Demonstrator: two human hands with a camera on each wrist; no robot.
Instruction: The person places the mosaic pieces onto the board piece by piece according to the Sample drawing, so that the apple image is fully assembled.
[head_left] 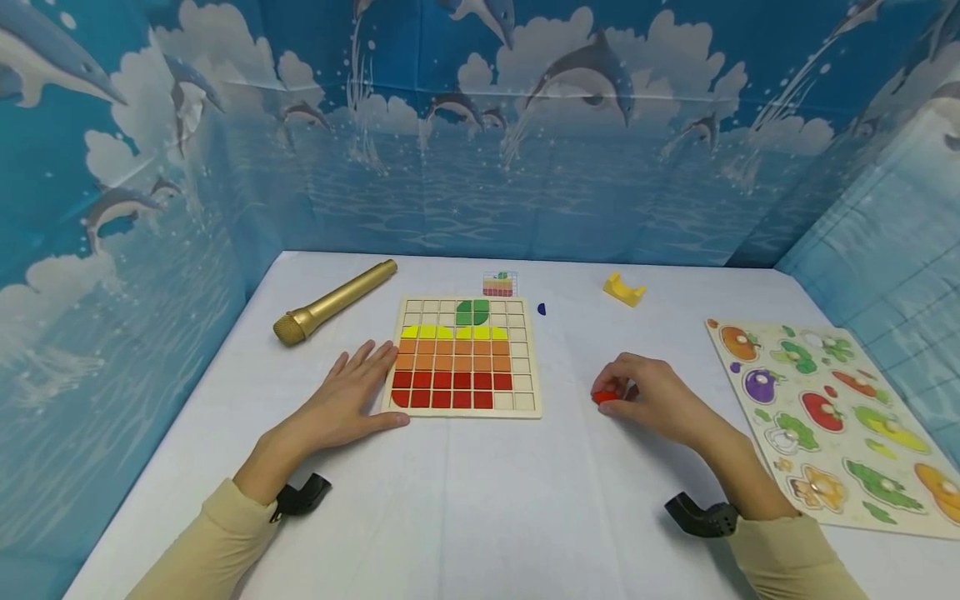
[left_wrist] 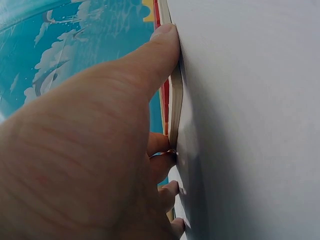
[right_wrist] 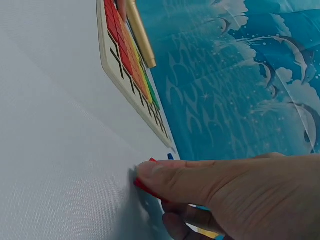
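Note:
A wooden grid board (head_left: 533, 367) lies mid-table, filled with red, orange and yellow tiles below two green leaf pieces. Several of its squares are bare at the right side, the top and the bottom right corner. My left hand (head_left: 341, 404) rests with straight, spread fingers at the board's left edge; in the left wrist view its thumb lies along the board's side (left_wrist: 175, 105). To the right of the board, my right hand (head_left: 656, 398) pinches a small red tile (head_left: 603, 398) between thumb and fingers, close over the white cloth. Fingers partly cover this tile (right_wrist: 149, 190).
Behind the board lies a small pattern card (head_left: 500, 284). A dark blue piece (head_left: 542, 309) sits off its upper right corner, with a yellow piece (head_left: 622, 289) farther right. A gold microphone (head_left: 333, 302) lies at back left, a vegetable puzzle board (head_left: 786, 398) at right.

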